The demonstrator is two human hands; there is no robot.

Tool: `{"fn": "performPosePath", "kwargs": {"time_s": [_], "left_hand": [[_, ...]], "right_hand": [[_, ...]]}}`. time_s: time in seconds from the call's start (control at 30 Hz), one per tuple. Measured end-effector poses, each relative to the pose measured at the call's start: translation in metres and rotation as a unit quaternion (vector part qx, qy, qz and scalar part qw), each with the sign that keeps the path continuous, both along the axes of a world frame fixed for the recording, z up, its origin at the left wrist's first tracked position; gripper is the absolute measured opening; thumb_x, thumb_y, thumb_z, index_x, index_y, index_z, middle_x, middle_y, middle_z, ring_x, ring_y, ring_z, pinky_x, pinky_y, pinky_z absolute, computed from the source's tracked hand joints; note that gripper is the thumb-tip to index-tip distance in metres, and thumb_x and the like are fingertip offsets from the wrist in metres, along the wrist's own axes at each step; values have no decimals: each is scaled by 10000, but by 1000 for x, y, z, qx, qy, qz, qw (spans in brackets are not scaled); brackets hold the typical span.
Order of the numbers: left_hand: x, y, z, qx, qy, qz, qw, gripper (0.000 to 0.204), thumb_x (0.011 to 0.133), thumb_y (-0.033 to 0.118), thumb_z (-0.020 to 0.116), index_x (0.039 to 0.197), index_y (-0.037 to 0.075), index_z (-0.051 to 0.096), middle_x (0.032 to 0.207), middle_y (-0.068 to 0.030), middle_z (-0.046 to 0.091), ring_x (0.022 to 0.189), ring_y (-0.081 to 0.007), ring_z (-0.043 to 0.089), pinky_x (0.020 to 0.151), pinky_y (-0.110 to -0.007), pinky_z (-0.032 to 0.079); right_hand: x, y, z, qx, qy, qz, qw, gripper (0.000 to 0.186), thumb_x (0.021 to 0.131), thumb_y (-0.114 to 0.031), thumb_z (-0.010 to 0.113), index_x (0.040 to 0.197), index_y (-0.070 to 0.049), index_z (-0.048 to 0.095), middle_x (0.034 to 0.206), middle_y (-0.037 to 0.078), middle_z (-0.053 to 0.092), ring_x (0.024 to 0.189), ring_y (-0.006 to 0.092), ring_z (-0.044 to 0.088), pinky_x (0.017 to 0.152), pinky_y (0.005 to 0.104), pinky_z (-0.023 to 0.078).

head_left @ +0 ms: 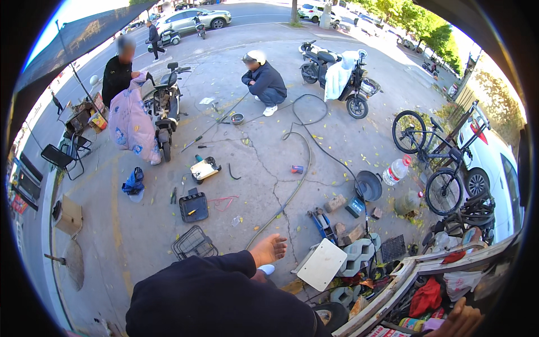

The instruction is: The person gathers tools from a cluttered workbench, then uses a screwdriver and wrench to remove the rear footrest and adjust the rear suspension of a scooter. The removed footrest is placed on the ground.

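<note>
The white, nearly square flat board (321, 265) has its far edge toward a blue metal floor jack (321, 226) and its right edge beside grey concrete blocks (355, 255). Room to move lies mainly left of the board and beyond it, over grey cracked concrete pavement (255, 194) crossed by a long grey hose (279, 212). Right of the board, space tightens at a weathered wooden frame (466, 257) around jumbled goods.

The left hand (269, 250) hangs just left of the board, apart from it, fingers part-open and loosely curved. The right hand (459, 321) is well to the board's right, near the goods inside the frame, including one crumpled red cloth (425, 297); its fingers are bent, but I cannot tell whether they grip anything.

Counted left of the board: one black wire basket (194, 244) and one shallow dark plastic tray (193, 206). Beyond it to the right: one round black basin (369, 186), one clear red-capped plastic bottle (396, 170) and one black bicycle (437, 153).
</note>
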State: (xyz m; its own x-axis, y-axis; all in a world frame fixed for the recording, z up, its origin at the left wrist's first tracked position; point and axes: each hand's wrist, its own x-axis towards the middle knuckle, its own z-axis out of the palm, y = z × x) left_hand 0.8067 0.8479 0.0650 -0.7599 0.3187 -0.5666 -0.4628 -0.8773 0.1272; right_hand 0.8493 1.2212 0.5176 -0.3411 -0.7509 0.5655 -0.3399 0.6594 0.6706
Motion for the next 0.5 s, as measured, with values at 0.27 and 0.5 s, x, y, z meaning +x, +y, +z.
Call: {"fn": "performPosePath", "kwargs": {"time_s": [0.27, 0.5], "left_hand": [[17, -2, 6, 6, -28, 36, 999, 334, 899, 359, 489, 1015, 75, 621, 812, -84, 655, 739, -230, 613, 727, -378, 494], [32, -15, 4, 35, -16, 128, 991, 360, 912, 349, 459, 1020, 52, 630, 806, -112, 661, 722, -240, 631, 725, -390, 497]], "right_hand": [[-72, -173, 11, 538, 635, -554, -29, 567, 974, -465, 246, 590, -74, 388, 389, 32, 338, 286, 123, 294, 633, 499, 487], [-63, -159, 20, 473, 596, -627, 168, 310, 930, -278, 422, 698, -74, 405, 479, 41, 403, 323, 115, 342, 472, 438, 474]]}}
